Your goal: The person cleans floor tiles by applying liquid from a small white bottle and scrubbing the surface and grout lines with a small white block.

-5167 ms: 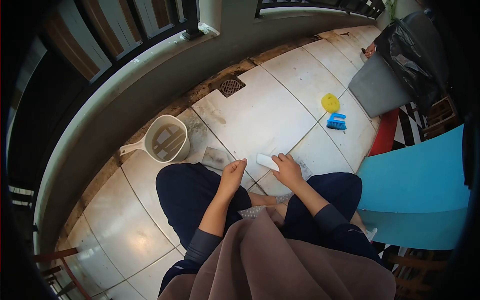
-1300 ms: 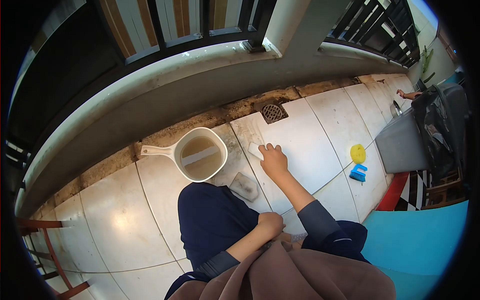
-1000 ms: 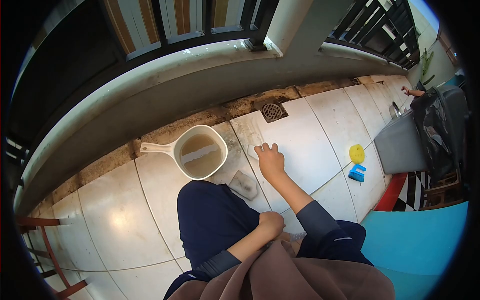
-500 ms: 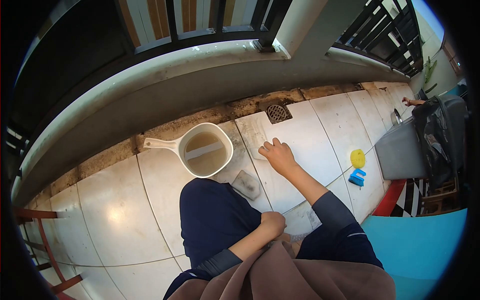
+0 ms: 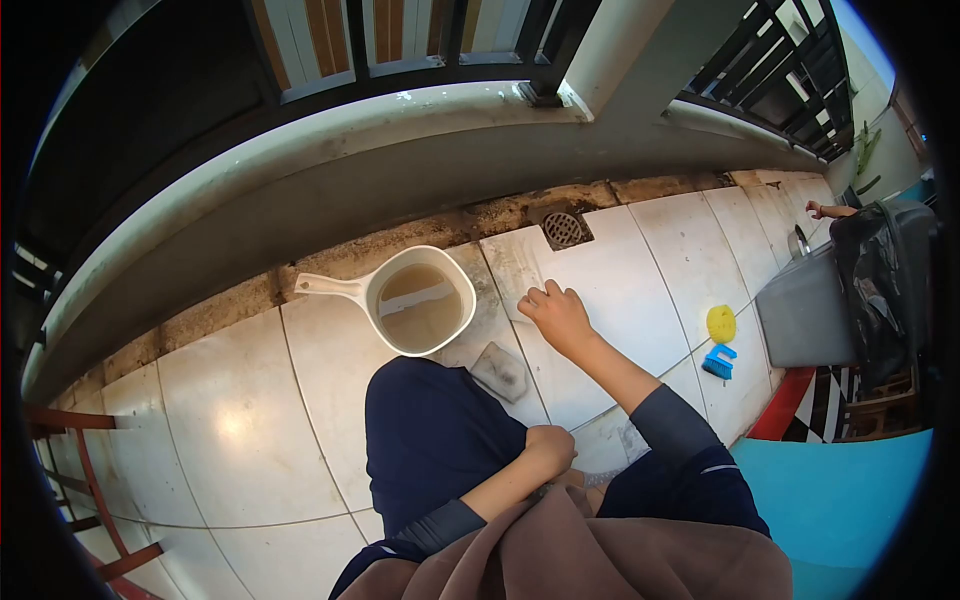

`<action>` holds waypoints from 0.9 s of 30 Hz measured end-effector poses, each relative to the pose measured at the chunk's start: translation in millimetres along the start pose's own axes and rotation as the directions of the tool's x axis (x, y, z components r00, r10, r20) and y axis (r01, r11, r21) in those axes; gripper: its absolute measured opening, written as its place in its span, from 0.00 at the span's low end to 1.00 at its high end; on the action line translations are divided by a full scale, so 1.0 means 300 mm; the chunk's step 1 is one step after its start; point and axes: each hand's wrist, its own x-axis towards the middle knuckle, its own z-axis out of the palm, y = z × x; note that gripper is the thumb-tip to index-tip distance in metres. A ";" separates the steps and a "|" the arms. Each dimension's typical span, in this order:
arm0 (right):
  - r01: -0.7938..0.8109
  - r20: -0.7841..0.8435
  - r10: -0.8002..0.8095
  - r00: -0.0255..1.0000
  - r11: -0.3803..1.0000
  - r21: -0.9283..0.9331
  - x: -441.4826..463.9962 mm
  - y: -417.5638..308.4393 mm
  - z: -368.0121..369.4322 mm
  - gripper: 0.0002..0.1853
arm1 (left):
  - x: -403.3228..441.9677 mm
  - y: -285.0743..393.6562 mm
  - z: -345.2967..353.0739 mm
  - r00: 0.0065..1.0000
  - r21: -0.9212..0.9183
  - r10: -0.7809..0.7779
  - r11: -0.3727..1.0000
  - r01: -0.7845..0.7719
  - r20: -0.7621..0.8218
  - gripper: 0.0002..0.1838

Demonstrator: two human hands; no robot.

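Observation:
My right hand (image 5: 556, 314) is pressed down on a white floor tile (image 5: 625, 300), fingers bent and drawn together. Whatever lies under the fingertips is hidden. My left hand (image 5: 551, 449) rests closed by my dark-clad knee, with nothing visible in it. Left of my right hand stands a white long-handled water dipper (image 5: 371, 290), holding cloudy brownish water (image 5: 420, 312). A grey, dirt-stained block (image 5: 499, 372) lies on the tiles between the dipper and my knee; its kind is unclear.
A round drain grate (image 5: 566, 229) sits beside the dirty strip along the wall. A yellow scrubbing pad (image 5: 721, 323) and a blue brush (image 5: 718, 362) lie to the right, near a grey bin (image 5: 808, 310) with a black bag. Another person's hand (image 5: 829, 210) shows behind it.
The view has shifted slightly, so the floor things appear a little further right. My right hand has slid slightly left over the tile. My left hand stays at the knee.

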 end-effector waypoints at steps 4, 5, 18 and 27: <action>-0.085 -0.053 0.082 0.995 0.995 -0.061 0.058 0.005 0.015 0.05 | 0.009 0.005 0.008 1.000 -0.003 0.002 1.000 -0.002 0.018 0.21; -0.115 -0.072 0.111 0.991 0.991 -0.068 0.097 0.011 0.025 0.05 | 0.008 0.003 0.006 1.000 -0.005 -0.007 1.000 0.007 0.012 0.20; -0.075 0.005 0.075 0.997 0.997 -0.029 -0.002 0.028 -0.007 0.06 | 0.008 0.001 0.000 0.999 -0.014 -0.001 1.000 0.001 0.035 0.21; -0.090 -0.028 0.089 0.996 0.995 -0.048 0.058 -0.001 0.006 0.04 | 0.007 0.006 -0.004 0.999 0.010 -0.018 1.000 0.018 0.038 0.19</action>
